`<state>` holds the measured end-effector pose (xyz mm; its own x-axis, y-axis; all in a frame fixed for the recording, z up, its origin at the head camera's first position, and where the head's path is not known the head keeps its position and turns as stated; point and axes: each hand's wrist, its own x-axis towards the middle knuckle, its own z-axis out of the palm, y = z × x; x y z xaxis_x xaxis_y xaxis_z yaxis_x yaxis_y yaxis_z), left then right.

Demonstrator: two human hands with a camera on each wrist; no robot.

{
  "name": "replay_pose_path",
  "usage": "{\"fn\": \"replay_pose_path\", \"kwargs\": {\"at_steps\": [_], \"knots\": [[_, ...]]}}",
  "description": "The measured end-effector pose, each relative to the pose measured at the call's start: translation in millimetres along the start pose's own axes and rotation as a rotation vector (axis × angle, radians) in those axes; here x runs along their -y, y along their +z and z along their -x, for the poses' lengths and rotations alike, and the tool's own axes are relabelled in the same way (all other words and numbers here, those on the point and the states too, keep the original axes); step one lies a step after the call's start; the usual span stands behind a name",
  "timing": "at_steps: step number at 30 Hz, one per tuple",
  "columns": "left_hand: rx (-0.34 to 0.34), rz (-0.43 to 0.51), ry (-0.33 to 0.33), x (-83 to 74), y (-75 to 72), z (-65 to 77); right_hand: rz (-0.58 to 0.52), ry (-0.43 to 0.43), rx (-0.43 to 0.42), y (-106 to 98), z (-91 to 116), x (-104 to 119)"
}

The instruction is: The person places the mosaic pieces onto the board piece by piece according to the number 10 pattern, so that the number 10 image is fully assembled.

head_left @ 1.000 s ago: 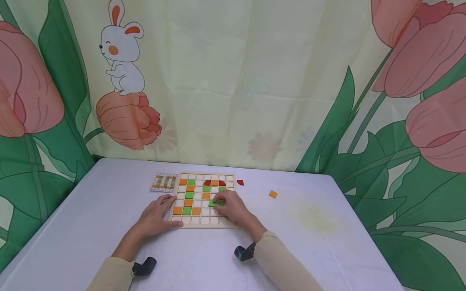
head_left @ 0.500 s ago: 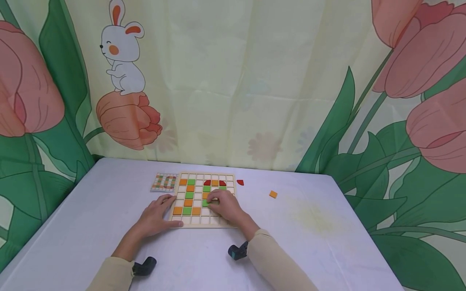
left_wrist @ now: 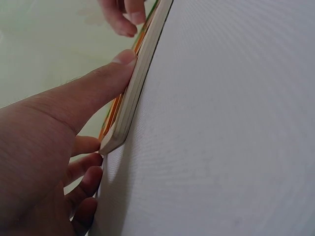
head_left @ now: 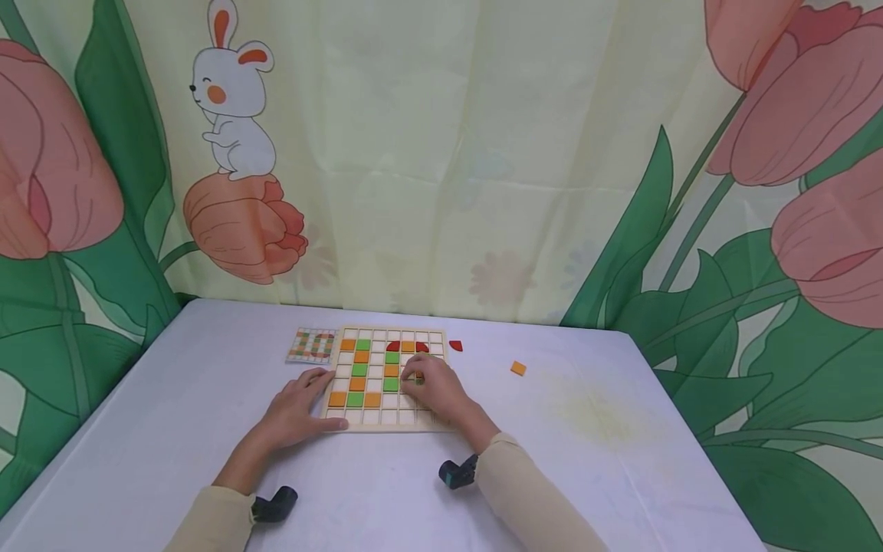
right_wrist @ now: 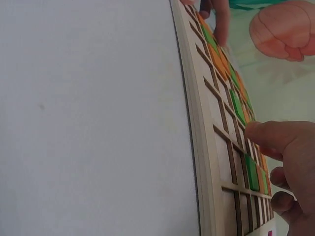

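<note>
A shallow wooden grid board (head_left: 396,428) lies on the table, several cells filled with orange and green square tiles and red curved pieces. My left hand (head_left: 297,406) rests at its front left corner. In the left wrist view that thumb (left_wrist: 106,81) lies along the front rim, with the other fingers beside the left edge. Over the right half of the board is my right hand (head_left: 438,387), fingers bent and nothing visible between them. Just left of its fingertips a green tile (head_left: 391,384) sits in a cell below an orange tile (head_left: 391,370). The hand hides some cells.
A small printed pattern card (head_left: 310,346) lies at the board's back left. Right of the board are a loose red curved piece (head_left: 456,346) and a loose orange tile (head_left: 518,369). Behind the white-covered table (head_left: 586,475) hangs a printed curtain (head_left: 524,153).
My right hand carried a green tile leftward to a cell beneath an orange tile, let it go, and drew back slightly right. My left hand stayed at the board's corner.
</note>
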<state>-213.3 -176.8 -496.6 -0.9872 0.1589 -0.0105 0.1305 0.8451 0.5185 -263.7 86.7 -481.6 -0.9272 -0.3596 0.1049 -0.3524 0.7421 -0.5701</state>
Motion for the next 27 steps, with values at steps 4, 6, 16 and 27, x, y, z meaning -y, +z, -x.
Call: {"fn": "replay_pose_path", "kwargs": {"at_steps": [4, 6, 16, 27], "knots": [[0.002, -0.003, -0.007, -1.7, -1.1, 1.3, 0.005, 0.029, -0.033, -7.3, 0.1, -10.5], [0.003, -0.005, -0.008, -2.2, -1.7, 2.1, -0.021, 0.048, -0.048, -11.8, 0.6, -16.2], [-0.004, -0.002, 0.005, -1.9, -0.6, 1.1, -0.08, 0.235, -0.145, -36.4, -2.2, -46.6], [0.001, -0.006, -0.004, -2.5, -1.0, 1.8, -0.043, 0.28, -0.177, -47.8, -12.2, -70.9]]}}
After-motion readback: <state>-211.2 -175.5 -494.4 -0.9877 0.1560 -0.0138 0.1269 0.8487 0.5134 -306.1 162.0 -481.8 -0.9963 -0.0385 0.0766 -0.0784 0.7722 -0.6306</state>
